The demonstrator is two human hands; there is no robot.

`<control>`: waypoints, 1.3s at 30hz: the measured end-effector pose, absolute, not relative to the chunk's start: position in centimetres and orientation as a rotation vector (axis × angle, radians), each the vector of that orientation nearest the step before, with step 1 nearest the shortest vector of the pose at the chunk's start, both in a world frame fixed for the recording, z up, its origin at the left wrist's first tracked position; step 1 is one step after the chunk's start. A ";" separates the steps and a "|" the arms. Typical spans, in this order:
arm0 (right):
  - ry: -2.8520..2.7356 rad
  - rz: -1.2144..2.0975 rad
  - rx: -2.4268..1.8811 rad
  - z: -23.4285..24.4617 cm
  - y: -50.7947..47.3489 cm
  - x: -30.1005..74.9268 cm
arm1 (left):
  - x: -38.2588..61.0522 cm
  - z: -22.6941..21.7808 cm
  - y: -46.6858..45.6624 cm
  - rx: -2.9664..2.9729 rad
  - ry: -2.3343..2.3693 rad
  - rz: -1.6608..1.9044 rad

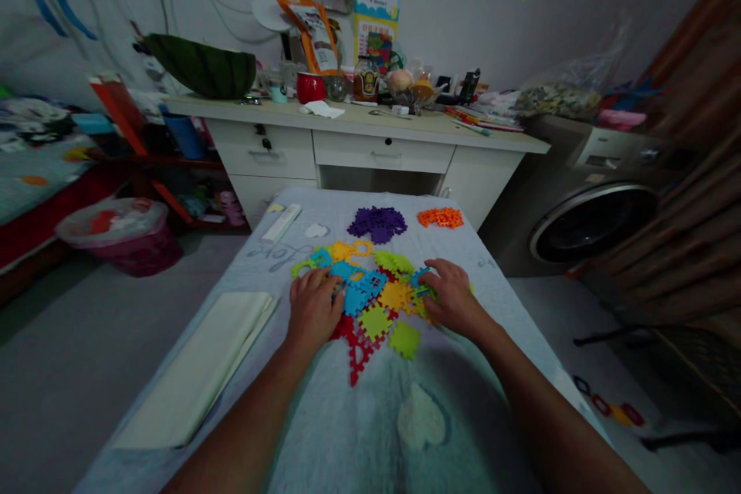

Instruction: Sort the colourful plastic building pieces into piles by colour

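A heap of flat, toothed plastic pieces in blue, yellow, green and red (370, 297) lies on a table covered with a pale grey cloth (324, 432). My left hand (313, 309) rests palm down on the heap's left side, fingers curled over blue pieces. My right hand (452, 297) lies on the heap's right side, fingertips pinching a blue and green piece. A sorted pile of purple pieces (377, 223) and a smaller pile of orange pieces (441, 217) sit farther back on the cloth.
A folded cream cloth (202, 367) lies at the table's left. A white slim box (282, 221) sits at the back left. Beyond stand a cluttered white desk (370, 143), a washing machine (590, 204) at right, and a pink bin (124, 235) at left.
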State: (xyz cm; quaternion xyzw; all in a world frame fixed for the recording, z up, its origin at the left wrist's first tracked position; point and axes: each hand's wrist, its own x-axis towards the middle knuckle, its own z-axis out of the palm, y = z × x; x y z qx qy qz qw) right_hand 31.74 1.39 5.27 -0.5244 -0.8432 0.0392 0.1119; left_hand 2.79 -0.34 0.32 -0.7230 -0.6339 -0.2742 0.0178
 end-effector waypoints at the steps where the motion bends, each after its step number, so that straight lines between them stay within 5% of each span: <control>1: -2.478 0.094 -1.562 5.6 1.1 31.4 | 2.9 0.3 -0.3 -2.233 -1.973 -0.855; 9: -2.747 0.245 -1.199 5.5 -0.9 26.4 | 4.4 1.3 -0.7 -2.576 -1.830 -0.817; 17: -2.644 0.027 -1.589 5.2 1.4 28.7 | 2.8 3.6 -0.7 -2.432 -2.011 -0.417; 39: -2.779 0.337 -1.025 4.8 2.3 25.5 | 2.2 -0.2 3.1 -2.081 -2.109 -0.852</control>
